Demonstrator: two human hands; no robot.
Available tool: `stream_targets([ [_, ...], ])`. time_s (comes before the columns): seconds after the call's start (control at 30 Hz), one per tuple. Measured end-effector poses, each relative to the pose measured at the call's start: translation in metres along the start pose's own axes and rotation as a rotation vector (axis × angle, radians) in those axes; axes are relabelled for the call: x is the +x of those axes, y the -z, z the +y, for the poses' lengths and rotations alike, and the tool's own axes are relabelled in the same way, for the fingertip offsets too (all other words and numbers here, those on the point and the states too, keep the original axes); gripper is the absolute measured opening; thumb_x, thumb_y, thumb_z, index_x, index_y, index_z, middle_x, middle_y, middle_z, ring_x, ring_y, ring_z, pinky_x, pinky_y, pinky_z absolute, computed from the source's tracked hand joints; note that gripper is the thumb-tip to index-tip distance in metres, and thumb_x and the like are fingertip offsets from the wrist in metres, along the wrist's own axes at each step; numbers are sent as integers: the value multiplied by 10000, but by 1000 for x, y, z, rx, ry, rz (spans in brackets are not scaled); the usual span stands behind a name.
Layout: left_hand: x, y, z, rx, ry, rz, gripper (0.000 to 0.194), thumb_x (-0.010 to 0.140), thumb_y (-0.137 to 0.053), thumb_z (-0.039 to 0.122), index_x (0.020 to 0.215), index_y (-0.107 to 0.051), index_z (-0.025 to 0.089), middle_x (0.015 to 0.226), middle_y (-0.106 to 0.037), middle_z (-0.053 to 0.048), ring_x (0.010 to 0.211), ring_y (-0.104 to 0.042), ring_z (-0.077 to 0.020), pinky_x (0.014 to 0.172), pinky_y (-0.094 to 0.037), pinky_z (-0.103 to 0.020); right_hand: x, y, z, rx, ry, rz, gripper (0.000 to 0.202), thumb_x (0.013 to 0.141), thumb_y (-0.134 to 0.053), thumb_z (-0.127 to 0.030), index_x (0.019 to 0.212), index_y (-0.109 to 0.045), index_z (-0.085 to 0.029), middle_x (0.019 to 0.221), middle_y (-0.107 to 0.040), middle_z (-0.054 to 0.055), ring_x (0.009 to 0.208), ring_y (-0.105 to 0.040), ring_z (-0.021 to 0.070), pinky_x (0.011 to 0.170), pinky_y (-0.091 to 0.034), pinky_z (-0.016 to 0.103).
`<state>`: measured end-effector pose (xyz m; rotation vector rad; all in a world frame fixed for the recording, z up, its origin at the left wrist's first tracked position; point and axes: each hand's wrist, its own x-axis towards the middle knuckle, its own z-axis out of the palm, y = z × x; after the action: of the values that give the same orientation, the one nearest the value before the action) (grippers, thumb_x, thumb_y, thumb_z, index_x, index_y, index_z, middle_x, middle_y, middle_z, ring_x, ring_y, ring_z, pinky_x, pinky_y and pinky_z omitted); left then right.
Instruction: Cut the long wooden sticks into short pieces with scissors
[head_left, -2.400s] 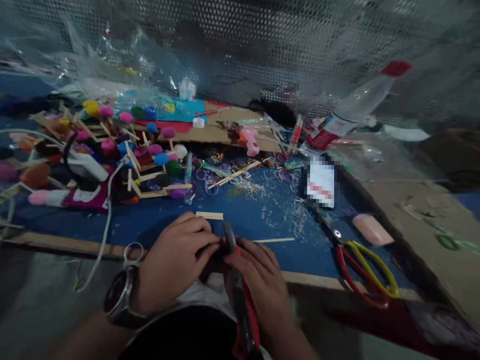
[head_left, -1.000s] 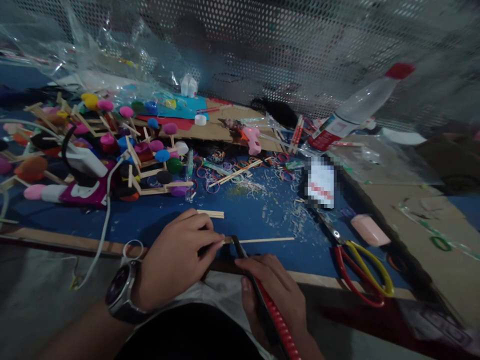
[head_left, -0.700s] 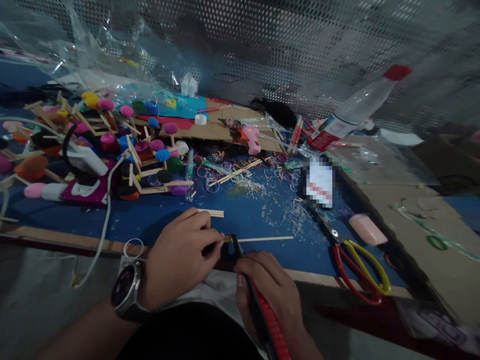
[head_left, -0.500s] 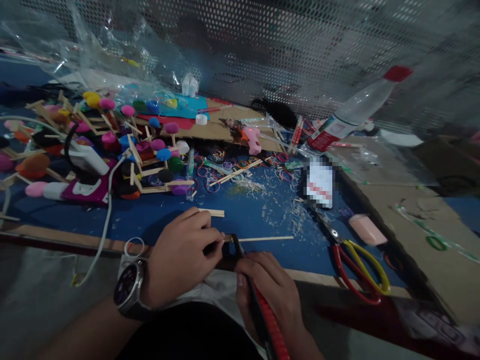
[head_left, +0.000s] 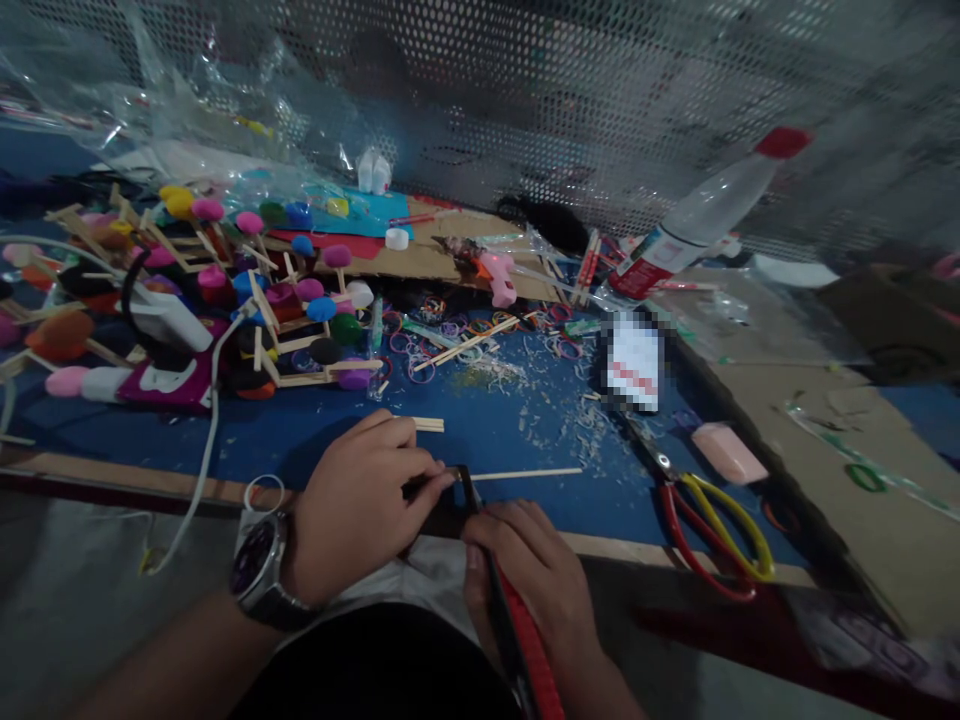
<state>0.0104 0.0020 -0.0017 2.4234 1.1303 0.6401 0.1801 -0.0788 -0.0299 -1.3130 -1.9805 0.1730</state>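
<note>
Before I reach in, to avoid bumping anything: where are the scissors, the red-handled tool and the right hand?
Scissors (head_left: 664,462): head view, on the pivot.
Red-handled tool (head_left: 529,640): head view, on the handle.
Right hand (head_left: 541,565): head view, on its back.

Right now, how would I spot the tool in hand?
From the blue table, drop to the right hand at its near edge. The red-and-black tool slants through that hand, tip beside the left hand. Unlike the red-and-yellow scissors farther right, it is held.

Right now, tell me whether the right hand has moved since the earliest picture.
Yes, toward the table's near edge, judged against the thin stick: the right hand hid part of it then, and now lies below it.
</note>
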Motion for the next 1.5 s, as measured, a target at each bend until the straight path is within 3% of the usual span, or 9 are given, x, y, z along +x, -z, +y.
stream_targets([
  [0.2,3,-2,2,35,32,18,230,908,-653,285,702,-705,198,723,-619,-6,753,-543,-175,732,-439,-352,0,-2,0,22,6,11,183,840,-478,-32,832,-548,-201,762,-580,23,694,-513,180,650,-404,323],
  [0.53,0,-4,-1,-21,4,22,162,904,-672,273,775,-736,199,808,-673,-7,808,-563,-176,773,-444,-350,-2,-2,-1,-15,6,18,179,851,-474,-42,833,-534,-209,758,-573,12,685,-527,173,661,-401,322],
  [1.5,-1,-8,-3,-44,-57,87,162,896,-680,233,752,-733,178,768,-681,7,768,-565,-155,746,-438,-317,-5,-6,2,-4,16,70,182,835,-489,-29,860,-549,-199,777,-585,19,705,-533,170,688,-418,324],
])
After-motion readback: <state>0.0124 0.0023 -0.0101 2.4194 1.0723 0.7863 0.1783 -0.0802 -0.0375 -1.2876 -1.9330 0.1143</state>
